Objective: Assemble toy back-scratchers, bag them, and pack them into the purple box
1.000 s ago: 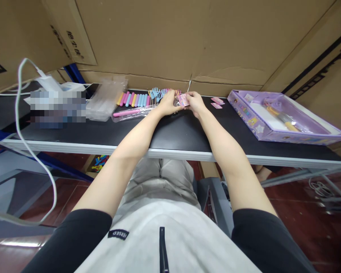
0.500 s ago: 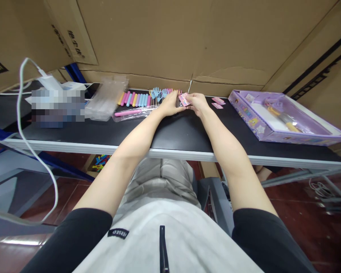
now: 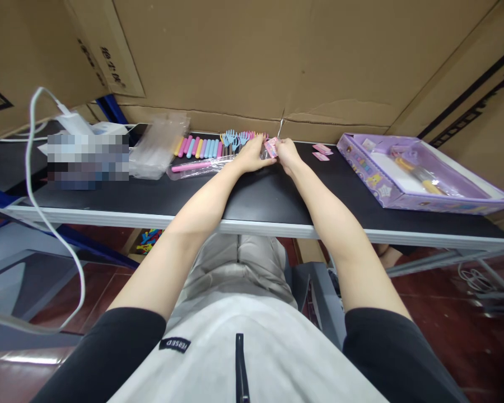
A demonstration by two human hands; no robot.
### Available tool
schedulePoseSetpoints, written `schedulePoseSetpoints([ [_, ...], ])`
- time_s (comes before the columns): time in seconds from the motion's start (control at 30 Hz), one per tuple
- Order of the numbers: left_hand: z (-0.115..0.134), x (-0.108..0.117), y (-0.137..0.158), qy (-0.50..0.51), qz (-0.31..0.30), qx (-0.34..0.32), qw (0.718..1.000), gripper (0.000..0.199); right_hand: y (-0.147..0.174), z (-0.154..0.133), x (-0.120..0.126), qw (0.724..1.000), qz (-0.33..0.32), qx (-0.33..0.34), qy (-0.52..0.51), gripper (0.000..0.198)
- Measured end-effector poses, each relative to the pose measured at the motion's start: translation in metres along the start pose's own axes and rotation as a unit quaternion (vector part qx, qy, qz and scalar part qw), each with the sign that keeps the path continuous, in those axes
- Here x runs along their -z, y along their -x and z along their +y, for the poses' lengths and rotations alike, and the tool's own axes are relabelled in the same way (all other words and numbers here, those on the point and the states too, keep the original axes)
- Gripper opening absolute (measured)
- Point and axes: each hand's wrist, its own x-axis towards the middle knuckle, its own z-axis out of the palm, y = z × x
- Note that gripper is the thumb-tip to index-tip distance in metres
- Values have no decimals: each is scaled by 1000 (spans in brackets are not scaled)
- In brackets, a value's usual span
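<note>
My right hand pinches a small pink printed card. Close beside it, my left hand is closed on the right end of a clear plastic bag, its thumb stretched toward the card; some of its fingers are hidden. Inside the bag lies a long pink handle. Behind the left hand is a row of tools with pink, blue, yellow and purple handles and blue claw-shaped heads. More pink cards lie to the right of my hands.
A purple open-topped box with a yellow-handled item in it stands at the right. Clear bags are stacked at the left, near a white cable. Cardboard walls the back of the black table.
My right hand has shifted slightly left, closer to the left hand, its fingers now more bunched on the card. The left hand has barely moved.
</note>
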Motion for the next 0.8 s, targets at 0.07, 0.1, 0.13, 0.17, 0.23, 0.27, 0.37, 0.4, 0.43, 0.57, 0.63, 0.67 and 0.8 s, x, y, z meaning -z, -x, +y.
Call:
schedulePoseSetpoints([
  [0.07, -1, 0, 0, 2, -1, -2, 1000, 72, 7, -8, -1, 999, 26, -37, -14, 22],
  [0.1, -1, 0, 0, 2, 1, -1, 1000, 73, 10, -13, -1, 998, 26, -59, -22, 21],
  [0.13, -2, -1, 0, 2, 2, 1, 1000, 74, 14, -18, 0, 996, 15, -79, -30, 20],
  [0.17, -2, -1, 1, 2, 4, 5, 1000, 74, 18, -22, 2, 995, -1, -97, -37, 21],
  [0.23, -1, -1, 1, 3, 8, 9, 1000, 72, 23, -28, 7, 991, -32, -122, -44, 21],
  [0.27, -1, -1, 1, 4, 10, 10, 1000, 70, 25, -31, 11, 990, -43, -129, -42, 21],
  [0.37, 3, 1, 2, 4, 15, 14, 1000, 65, 27, -33, 20, 989, -58, -132, -26, 22],
  [0.4, 5, 2, 3, 2, 14, 17, 1000, 64, 27, -33, 22, 989, -60, -131, -23, 23],
  [0.43, 6, 2, 3, -1, 13, 22, 1000, 63, 27, -33, 23, 989, -60, -130, -22, 24],
  [0.57, 7, 3, 3, -8, 6, 27, 1000, 59, 26, -33, 25, 991, -34, -125, -29, 24],
  [0.63, 6, 2, 3, -9, 4, 22, 1000, 58, 27, -33, 24, 991, -17, -126, -35, 24],
  [0.67, 5, 2, 3, -9, 3, 19, 1000, 58, 27, -34, 23, 991, -10, -128, -38, 25],
  [0.8, 4, 1, 2, -16, -3, 19, 1000, 59, 27, -35, 20, 989, 6, -143, -43, 26],
])
